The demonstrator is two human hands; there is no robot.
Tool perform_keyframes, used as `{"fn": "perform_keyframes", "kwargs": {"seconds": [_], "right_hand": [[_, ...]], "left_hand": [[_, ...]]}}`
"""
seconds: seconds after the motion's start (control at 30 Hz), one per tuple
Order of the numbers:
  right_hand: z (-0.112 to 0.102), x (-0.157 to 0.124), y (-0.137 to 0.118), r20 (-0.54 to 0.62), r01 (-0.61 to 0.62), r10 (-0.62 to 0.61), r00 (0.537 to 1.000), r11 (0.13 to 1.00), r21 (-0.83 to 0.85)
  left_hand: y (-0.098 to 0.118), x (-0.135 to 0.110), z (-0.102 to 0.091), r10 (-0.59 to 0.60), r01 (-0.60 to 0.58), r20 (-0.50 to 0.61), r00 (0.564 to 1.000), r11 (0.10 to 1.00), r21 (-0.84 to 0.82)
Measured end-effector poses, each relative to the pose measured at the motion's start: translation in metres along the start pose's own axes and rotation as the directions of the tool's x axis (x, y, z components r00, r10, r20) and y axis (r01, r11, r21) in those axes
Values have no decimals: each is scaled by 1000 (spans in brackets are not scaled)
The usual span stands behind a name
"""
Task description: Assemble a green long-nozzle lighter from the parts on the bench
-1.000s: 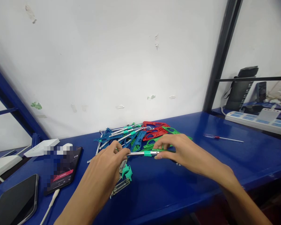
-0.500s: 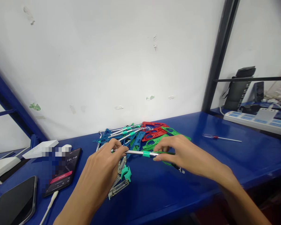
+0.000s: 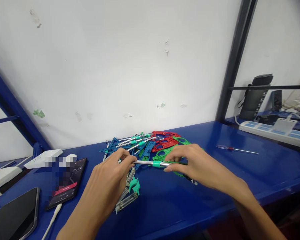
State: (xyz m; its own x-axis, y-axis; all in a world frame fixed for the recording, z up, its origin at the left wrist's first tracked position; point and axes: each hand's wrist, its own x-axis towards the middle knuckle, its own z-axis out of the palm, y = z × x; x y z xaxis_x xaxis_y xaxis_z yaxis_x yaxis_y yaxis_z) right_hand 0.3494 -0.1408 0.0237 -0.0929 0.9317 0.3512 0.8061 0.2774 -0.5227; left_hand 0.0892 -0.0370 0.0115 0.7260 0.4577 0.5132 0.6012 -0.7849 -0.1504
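A thin silver metal rod with a teal sleeve (image 3: 156, 164) is held level between my two hands above the blue table. My left hand (image 3: 115, 170) pinches its left end between thumb and fingers. At the other end, the thumb and fingers of my right hand (image 3: 187, 160) close on the rod. A dark green strip and a small metal end show beside that hand, partly hidden. Behind the hands lie flat plastic frames in blue (image 3: 148, 150), red (image 3: 165, 144) and green (image 3: 162, 153). More silver rods (image 3: 137, 145) with teal sleeves rest among them.
Clear plastic pieces (image 3: 126, 202) and a teal clip (image 3: 135, 185) lie near my left wrist. Two phones (image 3: 16, 213) and a white cable (image 3: 53, 216) are at left. A screwdriver (image 3: 236, 149) and a power strip (image 3: 275, 131) are at right. A white wall (image 3: 140, 66) stands behind.
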Motion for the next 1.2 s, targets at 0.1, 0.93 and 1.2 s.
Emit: {"fn": "perform_keyframes", "kwargs": {"seconds": [0.1,0.93,1.2], "right_hand": [[0,0,-1,-16,6,-6,1000,1000,-13],[8,-12,-18,52,13,-14,999,1000,23],[6,-11,-15,67,-40,37,997,998,57]], "left_hand": [[2,3,1,44,-44,-31,999,999,0],[47,2,-19,99,-7,148,984,851,-525],[46,2,-13,70,-13,87,994,843,-538]]}}
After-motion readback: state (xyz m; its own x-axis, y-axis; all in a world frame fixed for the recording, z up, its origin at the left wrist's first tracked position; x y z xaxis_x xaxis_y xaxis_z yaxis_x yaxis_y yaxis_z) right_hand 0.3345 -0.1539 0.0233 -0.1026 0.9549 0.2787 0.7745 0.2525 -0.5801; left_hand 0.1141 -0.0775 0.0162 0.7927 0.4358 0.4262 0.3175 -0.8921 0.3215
